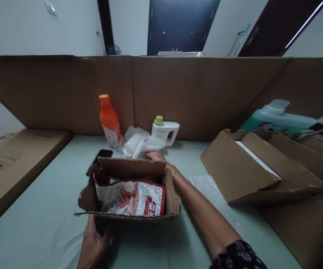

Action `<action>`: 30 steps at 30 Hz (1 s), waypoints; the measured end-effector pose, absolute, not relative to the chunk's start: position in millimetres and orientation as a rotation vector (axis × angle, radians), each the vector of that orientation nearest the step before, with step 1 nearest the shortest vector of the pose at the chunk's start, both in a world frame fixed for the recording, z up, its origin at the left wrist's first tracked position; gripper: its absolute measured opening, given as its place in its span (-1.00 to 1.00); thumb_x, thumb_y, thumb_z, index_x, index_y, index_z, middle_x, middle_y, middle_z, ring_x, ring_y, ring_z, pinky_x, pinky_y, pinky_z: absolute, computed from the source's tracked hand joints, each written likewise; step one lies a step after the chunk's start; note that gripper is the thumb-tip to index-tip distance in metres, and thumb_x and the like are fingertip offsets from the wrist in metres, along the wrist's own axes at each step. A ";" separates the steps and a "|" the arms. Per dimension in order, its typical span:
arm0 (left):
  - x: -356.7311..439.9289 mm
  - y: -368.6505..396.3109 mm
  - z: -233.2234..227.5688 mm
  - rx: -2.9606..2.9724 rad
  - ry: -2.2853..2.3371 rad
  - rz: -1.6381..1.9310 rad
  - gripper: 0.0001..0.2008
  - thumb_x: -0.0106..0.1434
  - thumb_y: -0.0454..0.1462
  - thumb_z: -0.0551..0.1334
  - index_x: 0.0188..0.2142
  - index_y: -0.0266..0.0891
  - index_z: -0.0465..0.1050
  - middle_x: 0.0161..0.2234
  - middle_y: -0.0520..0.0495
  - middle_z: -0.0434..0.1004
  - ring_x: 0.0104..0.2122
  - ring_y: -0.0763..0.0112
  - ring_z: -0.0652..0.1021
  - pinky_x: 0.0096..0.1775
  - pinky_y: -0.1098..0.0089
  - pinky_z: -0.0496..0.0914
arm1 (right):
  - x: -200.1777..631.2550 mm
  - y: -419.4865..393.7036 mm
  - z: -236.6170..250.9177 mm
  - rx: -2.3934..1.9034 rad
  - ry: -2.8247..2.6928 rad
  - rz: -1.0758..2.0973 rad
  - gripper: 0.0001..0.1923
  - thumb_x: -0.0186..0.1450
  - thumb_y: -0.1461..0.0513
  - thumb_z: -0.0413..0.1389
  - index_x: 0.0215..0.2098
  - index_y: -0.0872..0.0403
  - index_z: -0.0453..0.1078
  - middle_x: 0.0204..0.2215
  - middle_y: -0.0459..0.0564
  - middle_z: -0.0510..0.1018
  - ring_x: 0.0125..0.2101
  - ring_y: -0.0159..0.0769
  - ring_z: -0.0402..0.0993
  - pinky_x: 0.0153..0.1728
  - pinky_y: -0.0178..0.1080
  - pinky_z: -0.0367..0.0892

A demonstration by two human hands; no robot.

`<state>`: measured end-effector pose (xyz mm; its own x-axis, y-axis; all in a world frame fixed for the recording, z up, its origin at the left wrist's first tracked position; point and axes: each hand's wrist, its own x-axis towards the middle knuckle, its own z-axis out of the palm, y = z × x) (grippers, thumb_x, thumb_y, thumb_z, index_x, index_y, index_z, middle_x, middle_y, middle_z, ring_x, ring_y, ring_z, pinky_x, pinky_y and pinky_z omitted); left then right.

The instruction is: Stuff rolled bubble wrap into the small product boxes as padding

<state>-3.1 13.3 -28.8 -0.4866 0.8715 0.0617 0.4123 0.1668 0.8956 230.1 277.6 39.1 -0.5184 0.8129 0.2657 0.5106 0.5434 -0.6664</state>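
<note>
head view is showing a small open cardboard box [128, 186] sitting on the pale green table [38, 216], a red-and-white packet [132, 200] lying inside. left hand [94, 243] is gripping its near wall; right hand [156, 156] is reaching past it, open-fingered, touching clear plastic bags [136, 144] beside an orange bottle [109, 119].

Packet [132, 198] in box [128, 215] (bottle [109, 120], jug [165, 130] behind).

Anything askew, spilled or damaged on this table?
Nothing spilled. The small open box has ragged, torn flap edges, and a red printed pouch lies inside it. Larger flattened boxes lie tipped at right. Orange bottle and white jug stand upright.
</note>
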 end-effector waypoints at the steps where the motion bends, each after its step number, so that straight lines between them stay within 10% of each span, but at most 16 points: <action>1: -3.3 13.5 -29.1 1.215 1.980 1.274 -0.62 0.17 -0.05 0.21 -0.08 -0.18 0.38 -0.21 -0.17 0.58 -0.16 -0.01 0.58 -0.14 0.10 0.47 | 229.0 281.9 39.6 -1.064 -2.248 0.734 -0.68 0.43 0.08 0.13 0.04 0.09 0.44 0.02 0.04 0.52 -0.07 -0.20 0.52 -0.04 -0.05 0.48; 7: -6.0 15.0 -19.4 1.229 1.947 1.277 -0.58 0.13 -0.11 0.23 -0.03 -0.21 0.38 -0.14 -0.18 0.57 -0.10 0.02 0.57 -0.07 0.11 0.47 | 264.8 245.1 54.7 -1.071 -2.195 0.950 -0.74 0.37 0.09 0.11 -0.22 0.05 0.59 -0.23 -0.04 0.68 -0.16 -0.11 0.58 -0.12 -0.13 0.49; 20: -14.7 1.3 14.7 1.200 1.723 1.267 -0.46 0.12 -0.10 0.29 0.07 -0.16 0.27 0.06 -0.21 0.47 0.01 0.09 0.56 0.01 0.13 0.47 | 278.6 50.2 20.8 -1.202 -1.858 1.018 -0.30 0.18 0.21 0.20 0.29 0.01 0.25 0.14 0.18 0.51 0.13 0.05 0.46 0.09 0.09 0.42; 30: 20.1 83.9 32.5 1.309 1.516 1.232 -0.24 0.09 -0.12 0.29 0.27 -0.21 0.14 0.15 -0.24 0.41 0.12 0.06 0.48 0.16 0.03 0.38 | 273.1 125.4 38.2 -1.381 -1.720 0.853 -0.46 0.21 0.23 0.13 0.17 0.10 0.31 0.01 0.18 0.59 -0.04 -0.06 0.56 -0.03 -0.04 0.48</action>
